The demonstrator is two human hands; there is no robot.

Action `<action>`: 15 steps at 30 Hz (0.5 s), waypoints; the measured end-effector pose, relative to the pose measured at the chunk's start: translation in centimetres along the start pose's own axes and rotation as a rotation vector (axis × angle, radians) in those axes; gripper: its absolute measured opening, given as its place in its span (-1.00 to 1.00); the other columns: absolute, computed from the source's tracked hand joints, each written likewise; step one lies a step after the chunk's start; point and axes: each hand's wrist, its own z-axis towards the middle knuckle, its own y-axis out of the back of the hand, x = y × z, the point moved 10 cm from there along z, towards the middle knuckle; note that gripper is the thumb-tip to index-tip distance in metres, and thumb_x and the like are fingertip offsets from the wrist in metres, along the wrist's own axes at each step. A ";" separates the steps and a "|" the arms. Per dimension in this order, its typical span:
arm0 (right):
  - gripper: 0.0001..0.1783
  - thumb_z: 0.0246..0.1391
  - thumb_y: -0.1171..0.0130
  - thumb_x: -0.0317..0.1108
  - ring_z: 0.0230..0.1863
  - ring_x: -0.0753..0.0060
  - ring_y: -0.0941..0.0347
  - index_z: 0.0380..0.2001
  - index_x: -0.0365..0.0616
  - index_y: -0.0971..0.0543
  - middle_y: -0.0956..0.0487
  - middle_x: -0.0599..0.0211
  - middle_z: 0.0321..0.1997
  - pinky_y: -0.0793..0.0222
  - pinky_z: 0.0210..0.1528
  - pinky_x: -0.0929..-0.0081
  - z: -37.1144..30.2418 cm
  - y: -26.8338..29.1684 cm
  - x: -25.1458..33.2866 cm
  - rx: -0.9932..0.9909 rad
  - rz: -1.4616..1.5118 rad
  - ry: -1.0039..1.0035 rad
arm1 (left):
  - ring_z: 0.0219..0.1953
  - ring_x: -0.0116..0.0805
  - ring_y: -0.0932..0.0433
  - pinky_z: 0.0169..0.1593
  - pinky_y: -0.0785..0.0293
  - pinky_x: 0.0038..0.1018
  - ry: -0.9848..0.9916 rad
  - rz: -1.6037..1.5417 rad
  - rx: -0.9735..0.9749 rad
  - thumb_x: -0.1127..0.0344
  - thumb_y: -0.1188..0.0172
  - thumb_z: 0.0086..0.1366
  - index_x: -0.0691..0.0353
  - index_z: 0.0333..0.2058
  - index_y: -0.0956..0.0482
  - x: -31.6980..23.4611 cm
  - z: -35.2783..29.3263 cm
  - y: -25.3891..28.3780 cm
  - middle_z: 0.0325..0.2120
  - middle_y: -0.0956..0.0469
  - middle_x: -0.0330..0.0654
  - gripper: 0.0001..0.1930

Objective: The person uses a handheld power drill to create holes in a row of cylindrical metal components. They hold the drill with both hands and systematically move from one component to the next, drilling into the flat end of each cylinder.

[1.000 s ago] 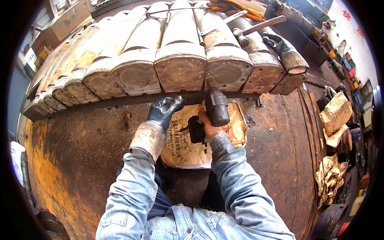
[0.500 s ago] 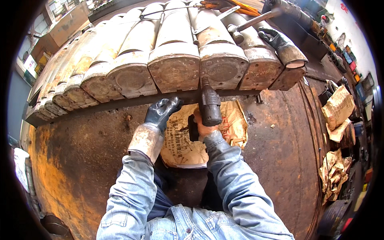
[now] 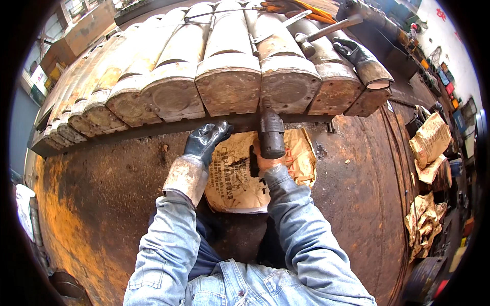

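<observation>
My bare right hand [image 3: 269,162] is wrapped round the grip of a dark impact wrench [image 3: 272,136]. The wrench's nose points away from me, at the lower corner of a rusty end plate [image 3: 290,87] in a row of metal cylinders [image 3: 230,38]. Whether it touches a bolt is hidden. My left hand [image 3: 205,139], in a black coated glove with a pale cuff, is closed to the left of the wrench, just in front of the beam [image 3: 153,131] under the row. What its curled fingers hold, if anything, cannot be made out. Beneath both hands lies a brown paper sack [image 3: 232,188].
On top of the cylinders rest a hammer [image 3: 332,29], a black glove [image 3: 365,64], a long thin rod [image 3: 219,12] and orange-and-black gloves [image 3: 291,7]. Crumpled paper sacks [image 3: 424,222] lie on the right. A rusty steel surface [image 3: 112,204] spreads round me.
The row of cylinders sits slightly further right in view. The impact wrench and my right hand have shifted slightly right. My left hand stays closed in nearly the same place.
</observation>
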 end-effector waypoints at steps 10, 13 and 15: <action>-0.67 0.33 0.00 -0.26 -0.20 0.42 -0.59 -0.01 -0.25 -0.56 -0.64 0.30 -0.13 -0.57 -0.14 0.48 0.4 0.7 -0.1 0.042 1.225 -0.540 | -0.14 -0.38 -0.60 0.03 -0.46 -0.41 -0.061 -0.001 0.012 0.15 -0.36 0.27 0.30 -0.16 -0.67 -0.5 -0.3 0.2 -0.22 -0.68 -0.16 -0.67; -0.64 0.34 -0.06 -0.24 -0.20 0.45 -0.59 0.04 -0.26 -0.55 -0.64 0.33 -0.13 -0.56 -0.16 0.48 0.5 -0.3 3.4 0.022 1.359 -0.586 | -0.13 -0.37 -0.62 0.02 -0.50 -0.42 -0.066 -0.020 0.020 0.18 -0.35 0.28 0.33 -0.13 -0.66 -0.3 -0.3 1.2 -0.21 -0.68 -0.14 -0.67; -0.64 0.34 -0.05 -0.25 -0.20 0.42 -0.59 0.05 -0.26 -0.55 -0.64 0.32 -0.12 -0.57 -0.15 0.47 0.2 0.0 3.3 0.013 1.434 -0.596 | -0.11 -0.35 -0.62 0.03 -0.51 -0.41 -0.073 -0.057 0.014 0.21 -0.34 0.29 0.35 -0.11 -0.64 -0.5 -0.6 0.7 -0.20 -0.68 -0.12 -0.68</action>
